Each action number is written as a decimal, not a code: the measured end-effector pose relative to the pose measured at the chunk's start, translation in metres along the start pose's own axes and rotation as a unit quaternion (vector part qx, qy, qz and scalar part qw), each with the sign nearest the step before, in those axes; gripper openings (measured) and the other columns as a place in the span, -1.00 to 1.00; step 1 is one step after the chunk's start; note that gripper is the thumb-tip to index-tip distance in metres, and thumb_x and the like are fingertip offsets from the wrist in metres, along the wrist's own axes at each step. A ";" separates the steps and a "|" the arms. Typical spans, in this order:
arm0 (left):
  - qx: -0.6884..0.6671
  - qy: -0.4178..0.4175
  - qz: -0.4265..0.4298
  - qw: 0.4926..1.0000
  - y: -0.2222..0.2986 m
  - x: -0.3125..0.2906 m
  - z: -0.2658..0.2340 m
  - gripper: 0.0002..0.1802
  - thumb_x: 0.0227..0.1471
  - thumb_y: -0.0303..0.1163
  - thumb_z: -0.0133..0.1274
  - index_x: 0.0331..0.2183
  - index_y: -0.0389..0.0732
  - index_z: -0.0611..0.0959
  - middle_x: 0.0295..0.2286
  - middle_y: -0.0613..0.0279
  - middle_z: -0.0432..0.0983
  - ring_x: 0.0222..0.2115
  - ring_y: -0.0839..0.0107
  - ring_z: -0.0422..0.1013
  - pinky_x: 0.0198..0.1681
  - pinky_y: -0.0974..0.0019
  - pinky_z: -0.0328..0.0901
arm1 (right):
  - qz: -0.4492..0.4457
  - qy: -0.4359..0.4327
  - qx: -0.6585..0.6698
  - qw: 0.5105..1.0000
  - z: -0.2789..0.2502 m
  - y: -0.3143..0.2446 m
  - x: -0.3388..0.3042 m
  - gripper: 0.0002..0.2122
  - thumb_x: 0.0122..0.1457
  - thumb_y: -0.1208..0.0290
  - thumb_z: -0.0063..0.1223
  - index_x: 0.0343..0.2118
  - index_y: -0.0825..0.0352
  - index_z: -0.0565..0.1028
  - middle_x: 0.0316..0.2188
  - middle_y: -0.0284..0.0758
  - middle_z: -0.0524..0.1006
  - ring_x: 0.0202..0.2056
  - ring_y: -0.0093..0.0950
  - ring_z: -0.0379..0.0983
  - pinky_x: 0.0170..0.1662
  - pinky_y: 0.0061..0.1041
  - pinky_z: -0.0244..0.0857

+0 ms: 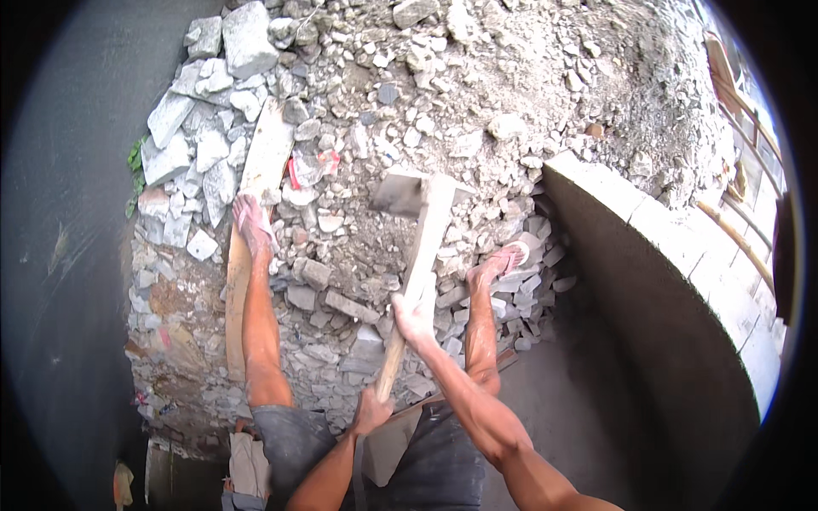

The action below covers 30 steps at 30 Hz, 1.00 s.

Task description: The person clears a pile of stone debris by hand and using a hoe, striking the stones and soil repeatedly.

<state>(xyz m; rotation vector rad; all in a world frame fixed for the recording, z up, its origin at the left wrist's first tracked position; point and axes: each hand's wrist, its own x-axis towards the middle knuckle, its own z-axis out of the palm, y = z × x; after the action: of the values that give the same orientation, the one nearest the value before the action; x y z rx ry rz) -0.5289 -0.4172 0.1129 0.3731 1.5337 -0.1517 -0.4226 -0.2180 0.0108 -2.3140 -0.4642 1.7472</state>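
Observation:
Both my hands hold a hoe with a pale wooden handle [429, 226] and a broad metal blade [399, 194]. My right hand [413, 319] is closed around the middle of the handle. Lower down, near its end, my left hand [372, 411] grips the same handle. The blade is at the far end, over or against the heap of broken stone and grit [358, 221]; whether it touches, I cannot tell. My left foot [253, 223] stands on a wooden plank [269, 153]. My right foot [498, 261], in a flip-flop, rests on loose rubble.
A grey wall [77, 213] runs along the left. To the right, a block wall [656, 230] curves beside a dark, lower area [588, 409]. Large stone chunks [247, 41] lie at the far left. Someone in a light top [247, 464] is partly visible below, at lower left.

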 end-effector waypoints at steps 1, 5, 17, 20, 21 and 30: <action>0.009 -0.070 0.081 0.994 0.064 0.045 0.013 -0.61 -0.17 -0.44 0.18 -0.21 -0.36 0.57 -0.39 -0.20 0.57 -0.32 -0.10 0.54 -0.30 0.09 0.41 | 0.030 0.011 -0.013 0.999 -0.057 -0.021 0.045 -0.87 0.13 0.46 0.06 -0.29 0.36 0.42 -0.65 -0.37 0.44 -0.60 -0.54 0.41 -0.54 -0.50 0.33; -0.002 0.047 0.305 0.951 0.248 0.143 -0.027 -0.62 -0.13 -0.50 0.11 -0.18 -0.38 0.56 -0.42 -0.25 0.58 -0.36 -0.09 0.57 -0.32 0.09 0.45 | -0.179 0.037 0.074 0.980 -0.085 -0.241 0.125 -0.88 0.16 0.43 0.00 -0.42 0.38 0.40 -0.62 -0.36 0.44 -0.61 -0.56 0.39 -0.53 -0.54 0.36; 0.086 0.135 0.217 0.963 0.371 0.224 -0.074 -0.65 -0.16 -0.51 0.05 -0.22 -0.39 0.60 -0.37 -0.28 0.60 -0.27 -0.13 0.56 -0.25 0.02 0.46 | -0.217 0.073 0.170 0.959 -0.043 -0.317 0.265 -0.84 0.25 0.44 0.04 -0.29 0.36 0.31 -0.62 -0.36 0.36 -0.67 -0.54 0.37 -0.67 -0.53 0.42; 0.051 0.091 0.221 0.970 0.341 0.215 -0.062 -0.64 -0.14 -0.46 0.08 -0.21 -0.38 0.60 -0.32 -0.32 0.58 -0.21 -0.20 0.52 -0.17 -0.01 0.42 | -0.165 0.060 0.235 0.956 -0.065 -0.268 0.273 -0.84 0.22 0.49 0.06 -0.30 0.33 0.29 -0.62 -0.37 0.36 -0.68 -0.54 0.36 -0.68 -0.52 0.39; 0.078 0.088 0.190 0.975 0.343 0.199 -0.045 -0.64 -0.15 -0.46 0.08 -0.22 -0.38 0.60 -0.31 -0.32 0.58 -0.21 -0.21 0.52 -0.16 -0.02 0.42 | -0.119 0.016 0.271 0.955 -0.080 -0.253 0.280 -0.84 0.22 0.51 0.07 -0.30 0.31 0.29 -0.61 -0.37 0.36 -0.68 -0.54 0.35 -0.69 -0.52 0.38; 0.150 0.010 0.016 0.989 0.172 0.105 0.018 -0.65 -0.18 -0.47 0.07 -0.25 -0.37 0.59 -0.32 -0.39 0.54 -0.19 -0.29 0.47 -0.15 -0.12 0.38 | 0.088 0.057 0.282 0.954 -0.102 -0.016 0.169 -0.80 0.21 0.55 0.05 -0.21 0.31 0.24 -0.59 -0.33 0.39 -0.70 -0.51 0.36 -0.70 -0.48 0.36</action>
<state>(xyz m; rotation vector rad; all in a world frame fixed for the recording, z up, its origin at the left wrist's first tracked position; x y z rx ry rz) -0.4518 -0.2481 0.0328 0.6377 1.5253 -0.3563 -0.2850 -0.1384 -0.1063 -2.0578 0.2468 1.5405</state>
